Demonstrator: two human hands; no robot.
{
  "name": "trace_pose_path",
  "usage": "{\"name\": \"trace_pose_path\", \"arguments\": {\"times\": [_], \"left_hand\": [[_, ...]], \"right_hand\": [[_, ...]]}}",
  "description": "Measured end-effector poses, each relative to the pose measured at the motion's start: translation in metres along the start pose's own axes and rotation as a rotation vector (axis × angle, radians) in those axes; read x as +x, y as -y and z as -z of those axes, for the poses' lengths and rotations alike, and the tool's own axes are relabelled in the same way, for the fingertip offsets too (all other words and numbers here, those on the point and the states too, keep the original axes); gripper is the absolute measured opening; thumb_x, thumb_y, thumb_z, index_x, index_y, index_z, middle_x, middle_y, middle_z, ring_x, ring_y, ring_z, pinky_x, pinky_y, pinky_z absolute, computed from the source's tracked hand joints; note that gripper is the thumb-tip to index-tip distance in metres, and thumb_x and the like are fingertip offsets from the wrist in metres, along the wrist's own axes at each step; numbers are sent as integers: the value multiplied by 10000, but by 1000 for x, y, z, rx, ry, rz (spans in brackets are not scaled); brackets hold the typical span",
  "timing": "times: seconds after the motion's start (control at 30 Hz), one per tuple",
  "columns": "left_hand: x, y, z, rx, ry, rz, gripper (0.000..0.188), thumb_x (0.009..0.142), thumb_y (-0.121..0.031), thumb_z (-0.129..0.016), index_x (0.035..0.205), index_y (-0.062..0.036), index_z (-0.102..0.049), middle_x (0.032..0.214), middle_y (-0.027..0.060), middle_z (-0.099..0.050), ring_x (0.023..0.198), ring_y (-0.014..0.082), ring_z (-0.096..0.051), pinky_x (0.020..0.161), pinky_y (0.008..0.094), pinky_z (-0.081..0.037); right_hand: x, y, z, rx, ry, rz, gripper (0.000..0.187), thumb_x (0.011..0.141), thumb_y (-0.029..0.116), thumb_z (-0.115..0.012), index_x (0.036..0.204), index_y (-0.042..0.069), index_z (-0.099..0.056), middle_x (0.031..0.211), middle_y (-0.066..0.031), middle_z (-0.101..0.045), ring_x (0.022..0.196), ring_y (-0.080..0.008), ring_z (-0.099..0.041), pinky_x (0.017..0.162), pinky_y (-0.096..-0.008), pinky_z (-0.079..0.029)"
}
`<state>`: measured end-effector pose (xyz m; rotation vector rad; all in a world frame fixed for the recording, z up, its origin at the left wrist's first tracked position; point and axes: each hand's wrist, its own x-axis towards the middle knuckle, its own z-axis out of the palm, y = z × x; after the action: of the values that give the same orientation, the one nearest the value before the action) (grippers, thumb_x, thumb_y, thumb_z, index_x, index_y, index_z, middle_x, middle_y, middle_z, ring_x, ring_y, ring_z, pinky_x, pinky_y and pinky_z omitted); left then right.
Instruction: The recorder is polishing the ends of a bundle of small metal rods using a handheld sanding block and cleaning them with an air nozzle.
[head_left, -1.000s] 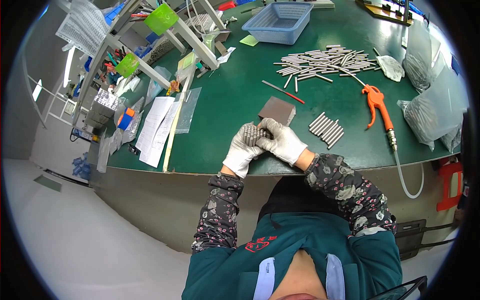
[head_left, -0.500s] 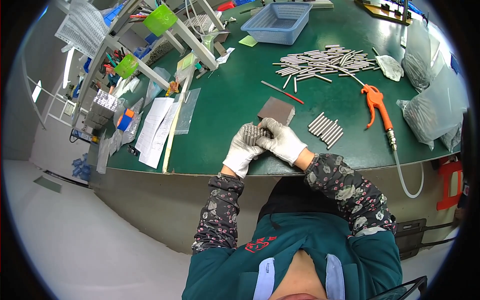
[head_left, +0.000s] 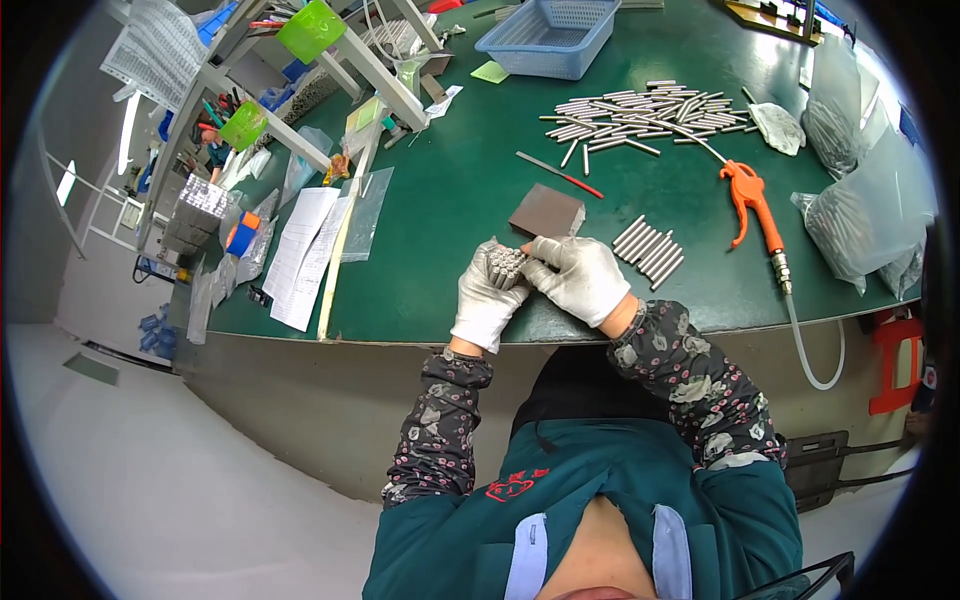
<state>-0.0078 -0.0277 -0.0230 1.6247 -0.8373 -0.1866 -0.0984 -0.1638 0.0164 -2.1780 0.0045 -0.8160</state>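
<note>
In my gloved left hand sits a bundle of short metal rods, their round ends turned up toward me. The fingers wrap around its left side. My gloved right hand is closed against the bundle's right side, its fingertips at the upper edge of the rods. Both hands are just above the near edge of the green table. Right behind them lies a brown block. A small row of loose rods is to the right of my right hand.
Farther back lie a large pile of rods, a red-handled file and a blue basket. An orange air gun with a hose and plastic bags of rods are at right. Paper sheets lie at left.
The bundle has tipped so its rod ends face upward more. My right hand has turned slightly, its fingertips now on the bundle's upper right. The whole view has shifted a little.
</note>
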Motion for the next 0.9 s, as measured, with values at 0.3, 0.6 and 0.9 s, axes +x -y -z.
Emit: {"name": "trace_pose_path", "arguments": {"times": [0.3,0.6,0.9], "left_hand": [[0,13,2,173,-72,-65,446,610,-22,-726,990,-40,-495,847,30,-582,748,120,-576,689,243,-489],[-1,-3,-2,315,-90,-119,450,610,-49,-723,1001,-54,-502,855,60,-596,760,168,-603,699,268,-498],[-1,-25,-5,395,-58,-96,514,622,-40,-707,1076,-54,-466,877,72,-599,788,181,-613,707,278,-507]], "right_hand": [[1,-6,3,-133,35,141,183,762,260,-611,816,86,-632,652,-95,-607,627,-265,-604,553,-362,-472],[6,-7,13,-269,124,198,214,776,317,-583,759,105,-601,625,-83,-589,615,-270,-593,542,-390,-455],[15,2,24,-431,255,228,217,768,311,-601,793,95,-616,614,-97,-591,594,-279,-586,538,-384,-449]]}}
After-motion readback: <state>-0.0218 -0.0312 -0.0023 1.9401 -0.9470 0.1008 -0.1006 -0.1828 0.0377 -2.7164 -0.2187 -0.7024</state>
